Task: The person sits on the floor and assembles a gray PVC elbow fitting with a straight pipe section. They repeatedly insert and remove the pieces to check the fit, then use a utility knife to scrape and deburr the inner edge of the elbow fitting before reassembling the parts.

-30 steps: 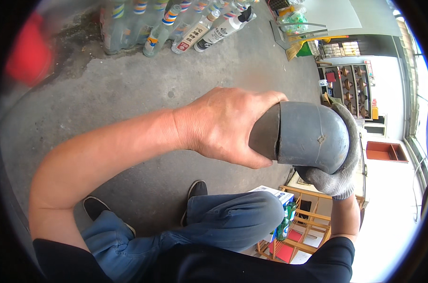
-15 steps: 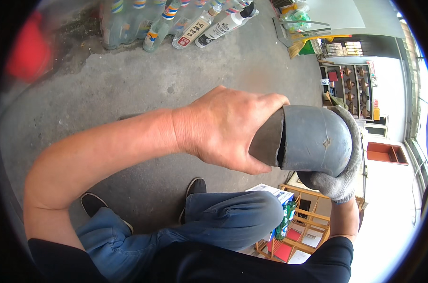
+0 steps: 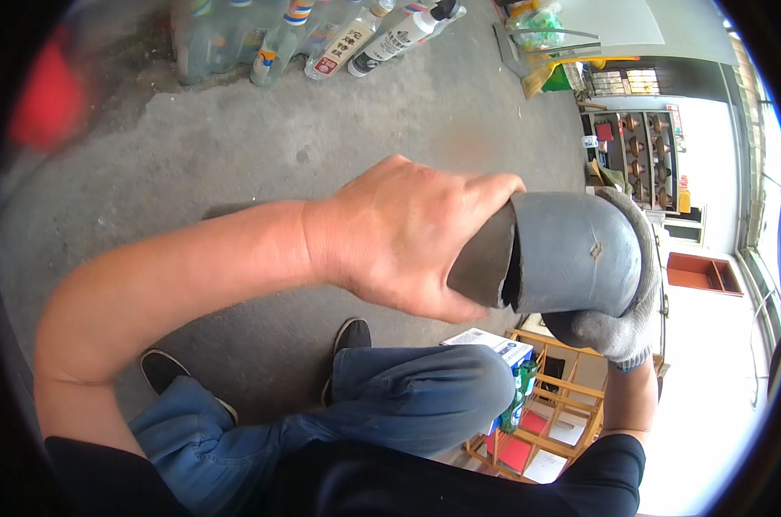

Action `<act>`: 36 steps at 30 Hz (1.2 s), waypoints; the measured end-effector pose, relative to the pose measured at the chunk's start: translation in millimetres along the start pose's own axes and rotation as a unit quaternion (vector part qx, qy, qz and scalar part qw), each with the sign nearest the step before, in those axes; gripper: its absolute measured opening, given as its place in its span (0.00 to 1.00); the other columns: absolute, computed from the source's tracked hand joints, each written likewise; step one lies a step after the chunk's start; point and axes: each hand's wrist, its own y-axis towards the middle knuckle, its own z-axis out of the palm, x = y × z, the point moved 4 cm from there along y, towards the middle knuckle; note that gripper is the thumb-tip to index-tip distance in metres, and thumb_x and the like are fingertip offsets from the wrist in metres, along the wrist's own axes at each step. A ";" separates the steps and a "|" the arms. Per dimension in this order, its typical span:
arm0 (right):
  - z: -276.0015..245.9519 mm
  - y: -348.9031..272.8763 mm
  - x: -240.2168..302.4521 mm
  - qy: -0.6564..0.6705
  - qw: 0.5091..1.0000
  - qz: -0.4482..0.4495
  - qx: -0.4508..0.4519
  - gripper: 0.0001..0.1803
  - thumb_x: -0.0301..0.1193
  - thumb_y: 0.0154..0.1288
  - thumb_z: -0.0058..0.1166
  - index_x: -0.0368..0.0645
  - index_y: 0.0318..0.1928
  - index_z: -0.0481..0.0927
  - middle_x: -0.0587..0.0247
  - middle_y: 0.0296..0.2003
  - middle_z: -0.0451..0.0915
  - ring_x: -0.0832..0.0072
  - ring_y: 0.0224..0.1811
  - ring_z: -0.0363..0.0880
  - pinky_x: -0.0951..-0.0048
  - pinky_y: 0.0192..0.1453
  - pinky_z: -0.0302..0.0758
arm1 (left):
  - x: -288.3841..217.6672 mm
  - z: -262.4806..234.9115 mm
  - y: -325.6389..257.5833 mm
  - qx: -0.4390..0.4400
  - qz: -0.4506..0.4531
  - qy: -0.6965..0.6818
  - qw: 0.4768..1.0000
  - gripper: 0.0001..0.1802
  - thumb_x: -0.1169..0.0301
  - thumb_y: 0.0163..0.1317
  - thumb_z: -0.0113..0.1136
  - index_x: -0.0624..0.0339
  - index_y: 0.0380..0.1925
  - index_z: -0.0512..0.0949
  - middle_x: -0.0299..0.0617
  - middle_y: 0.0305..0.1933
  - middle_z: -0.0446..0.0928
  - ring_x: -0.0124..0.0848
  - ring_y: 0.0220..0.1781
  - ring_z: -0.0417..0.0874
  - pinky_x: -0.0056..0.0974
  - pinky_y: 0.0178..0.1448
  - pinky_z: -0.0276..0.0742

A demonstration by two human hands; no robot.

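A smooth grey rounded pipe fitting (image 3: 575, 250) and a darker brownish-grey pipe piece (image 3: 481, 271) meet end to end in front of me, to the right. A dark gap shows between them, widest at the lower side. My left hand (image 3: 399, 237), bare, grips the darker piece with thumb and fingers spread around it. Around the far rounded end of the fitting curls my right hand (image 3: 610, 334), in a grey knitted glove with a dark patch. Its palm and part of its fingers are hidden behind the fitting. The fitting has a small scuff and a faint curved seam line.
Several glass bottles (image 3: 274, 52) stand on the concrete floor (image 3: 261, 129) at the far left. Near my knee are a wooden rack (image 3: 545, 388), green bottles (image 3: 518, 396) and a white-and-blue box (image 3: 485, 342). A broom (image 3: 541, 80) and a shelf (image 3: 640, 155) are at the far right.
Both hands keep their hold on the joined pieces. The gap at the lower side looks slightly wider. The whole view has shifted a little.
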 end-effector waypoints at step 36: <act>-3.7 5.8 26.2 0.063 0.988 0.122 -0.076 0.58 0.31 0.32 0.74 0.42 0.74 0.71 0.52 0.63 0.79 0.58 0.64 0.83 0.54 0.67 0.82 | 8.9 -5.3 36.0 -0.033 0.072 -0.174 0.982 0.38 0.61 0.43 0.79 0.74 0.53 0.81 0.58 0.43 0.88 0.48 0.47 0.91 0.44 0.55 0.88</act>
